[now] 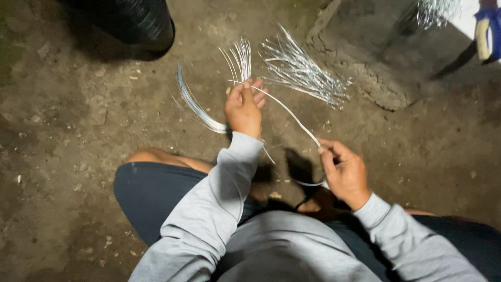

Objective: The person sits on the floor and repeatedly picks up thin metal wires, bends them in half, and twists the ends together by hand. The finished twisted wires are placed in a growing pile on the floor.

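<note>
My left hand (243,108) is closed around a bundle of thin silvery wires (201,107); their ends fan out above and to the left of it. One single wire (287,112) runs from that hand down to my right hand (343,169), which pinches it between thumb and fingers. Below the right hand the wire curves into a loop. Both arms wear grey sleeves, and I sit with bent knees in dark shorts.
A loose pile of cut wires (305,73) lies on the dirt floor beyond my hands. A black ribbed object (133,21) stands top left. More wire (436,10) and a blue-and-yellow handled thing (488,31) sit top right, near a rough concrete edge (365,78).
</note>
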